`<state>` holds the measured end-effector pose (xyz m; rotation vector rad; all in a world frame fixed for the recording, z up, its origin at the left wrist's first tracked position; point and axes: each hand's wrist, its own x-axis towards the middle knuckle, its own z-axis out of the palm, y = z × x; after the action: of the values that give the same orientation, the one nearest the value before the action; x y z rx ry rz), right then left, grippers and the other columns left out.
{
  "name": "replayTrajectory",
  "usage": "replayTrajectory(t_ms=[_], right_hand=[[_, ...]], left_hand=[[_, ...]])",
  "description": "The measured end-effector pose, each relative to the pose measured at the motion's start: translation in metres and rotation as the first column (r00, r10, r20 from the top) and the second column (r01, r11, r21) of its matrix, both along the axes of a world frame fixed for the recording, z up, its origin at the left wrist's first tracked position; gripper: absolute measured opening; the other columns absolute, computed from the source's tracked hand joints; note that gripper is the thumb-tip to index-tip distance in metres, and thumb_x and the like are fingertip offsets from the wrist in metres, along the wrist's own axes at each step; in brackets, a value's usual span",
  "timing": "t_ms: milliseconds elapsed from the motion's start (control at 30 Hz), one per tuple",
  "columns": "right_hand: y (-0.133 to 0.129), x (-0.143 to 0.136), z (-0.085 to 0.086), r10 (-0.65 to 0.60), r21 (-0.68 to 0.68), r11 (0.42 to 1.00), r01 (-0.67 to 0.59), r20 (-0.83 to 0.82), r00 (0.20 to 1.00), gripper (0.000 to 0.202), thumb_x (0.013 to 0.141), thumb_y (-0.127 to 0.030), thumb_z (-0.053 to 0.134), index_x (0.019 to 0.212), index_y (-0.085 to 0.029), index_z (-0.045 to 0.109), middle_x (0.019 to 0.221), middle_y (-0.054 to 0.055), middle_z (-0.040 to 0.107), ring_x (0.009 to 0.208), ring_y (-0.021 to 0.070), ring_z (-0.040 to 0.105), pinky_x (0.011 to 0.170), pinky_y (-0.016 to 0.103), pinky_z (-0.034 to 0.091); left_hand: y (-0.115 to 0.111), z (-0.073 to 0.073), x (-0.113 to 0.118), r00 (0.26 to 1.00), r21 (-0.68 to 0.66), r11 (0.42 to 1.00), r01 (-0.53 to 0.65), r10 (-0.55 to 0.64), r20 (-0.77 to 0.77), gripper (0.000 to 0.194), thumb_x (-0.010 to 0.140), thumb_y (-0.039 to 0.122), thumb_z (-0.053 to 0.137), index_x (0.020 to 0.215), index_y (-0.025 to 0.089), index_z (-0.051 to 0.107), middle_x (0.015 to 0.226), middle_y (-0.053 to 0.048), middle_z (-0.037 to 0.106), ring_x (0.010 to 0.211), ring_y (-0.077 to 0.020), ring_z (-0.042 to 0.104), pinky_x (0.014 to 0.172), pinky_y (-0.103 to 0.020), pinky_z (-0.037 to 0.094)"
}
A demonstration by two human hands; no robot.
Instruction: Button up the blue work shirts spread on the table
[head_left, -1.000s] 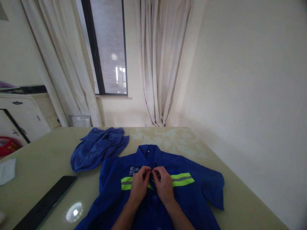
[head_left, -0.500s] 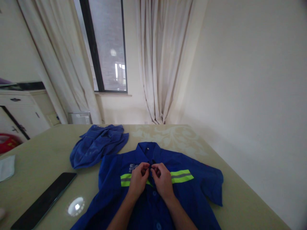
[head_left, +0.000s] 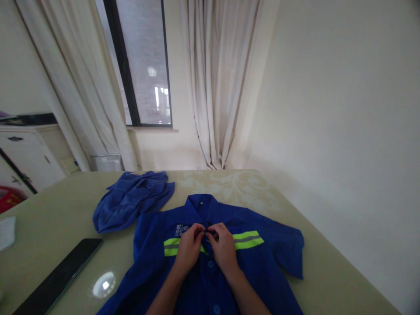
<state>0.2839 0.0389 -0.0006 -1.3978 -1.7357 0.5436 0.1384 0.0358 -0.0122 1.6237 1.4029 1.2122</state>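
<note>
A blue work shirt point(head_left: 256, 267) with a yellow-green and grey reflective band lies face up on the table, collar pointing away from me. My left hand point(head_left: 190, 241) pinches the left edge of its front opening at chest height, beside white printed lettering. Opposite it, my right hand point(head_left: 222, 241) pinches the other edge, and the fingertips of both hands nearly meet. Whatever small part sits between the fingertips is hidden. Further down the front, buttons point(head_left: 210, 264) show on the placket.
Behind the shirt to the left lies a crumpled blue garment point(head_left: 134, 201). A long black flat object point(head_left: 59, 275) rests on the table point(head_left: 328, 262) at left, near a white cloth or paper point(head_left: 7, 232). A wall point(head_left: 344, 131) runs along the right side.
My fingertips have drawn slightly closer together at the shirt's front opening. The whole view has shifted a little; the shirt lies as before.
</note>
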Motion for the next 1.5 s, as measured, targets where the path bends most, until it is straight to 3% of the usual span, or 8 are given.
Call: replayTrajectory(t_ms=[433, 667, 1033, 1333, 1500], right_hand=[[0.000, 0.000, -0.002, -0.013, 0.005, 1.000, 0.013, 0.015, 1.000, 0.012, 0.088, -0.018, 0.055, 0.087, -0.023, 0.066, 0.085, 0.003, 0.068, 0.076, 0.0206, 0.065, 0.072, 0.028, 0.048], [-0.002, -0.002, -0.003, 0.028, 0.009, 1.000, -0.028, 0.032, 0.999, 0.014, 0.088, -0.017, 0.056, 0.088, -0.023, 0.068, 0.089, 0.003, 0.069, 0.076, 0.0192, 0.067, 0.072, 0.028, 0.049], [-0.003, -0.003, -0.005, -0.041, 0.051, 0.998, 0.033, 0.166, 0.985, 0.015, 0.091, -0.021, 0.055, 0.092, -0.024, 0.070, 0.092, 0.003, 0.071, 0.077, 0.0189, 0.068, 0.071, 0.026, 0.047], [-0.004, -0.003, -0.005, -0.029, 0.083, 0.996, 0.015, 0.165, 0.986, 0.015, 0.093, -0.020, 0.054, 0.091, -0.023, 0.068, 0.091, 0.003, 0.069, 0.077, 0.0192, 0.068, 0.071, 0.027, 0.048], [-0.004, -0.003, -0.007, -0.013, 0.106, 0.994, -0.003, 0.152, 0.988, 0.016, 0.092, -0.017, 0.056, 0.097, -0.024, 0.069, 0.097, 0.004, 0.070, 0.077, 0.0191, 0.069, 0.070, 0.027, 0.050]], left_hand=[[-0.004, 0.008, 0.006, 0.995, 0.043, 0.998, -0.054, 0.058, -0.087, 0.018, 0.093, 0.032, 0.050, 0.090, 0.024, 0.067, 0.087, -0.004, 0.074, 0.083, -0.0239, 0.069, 0.077, -0.035, 0.049], [-0.002, 0.005, 0.002, 0.998, 0.030, 0.998, -0.055, 0.056, -0.030, 0.017, 0.088, 0.028, 0.052, 0.090, 0.024, 0.068, 0.089, -0.005, 0.076, 0.085, -0.0245, 0.072, 0.080, -0.036, 0.052], [0.006, -0.006, 0.002, 0.998, -0.010, 0.999, -0.051, 0.051, 0.034, 0.026, 0.084, 0.028, 0.056, 0.102, 0.020, 0.072, 0.099, -0.008, 0.080, 0.092, -0.0241, 0.075, 0.088, -0.038, 0.058], [0.001, 0.000, 0.003, 0.998, 0.019, 0.998, -0.053, 0.053, 0.032, 0.018, 0.087, 0.028, 0.055, 0.091, 0.023, 0.072, 0.086, -0.004, 0.078, 0.083, -0.0234, 0.074, 0.079, -0.035, 0.057], [0.002, 0.000, 0.002, 0.996, 0.034, 0.998, -0.045, 0.043, 0.075, 0.018, 0.086, 0.027, 0.055, 0.093, 0.021, 0.071, 0.092, -0.005, 0.078, 0.087, -0.0228, 0.074, 0.082, -0.035, 0.057]])
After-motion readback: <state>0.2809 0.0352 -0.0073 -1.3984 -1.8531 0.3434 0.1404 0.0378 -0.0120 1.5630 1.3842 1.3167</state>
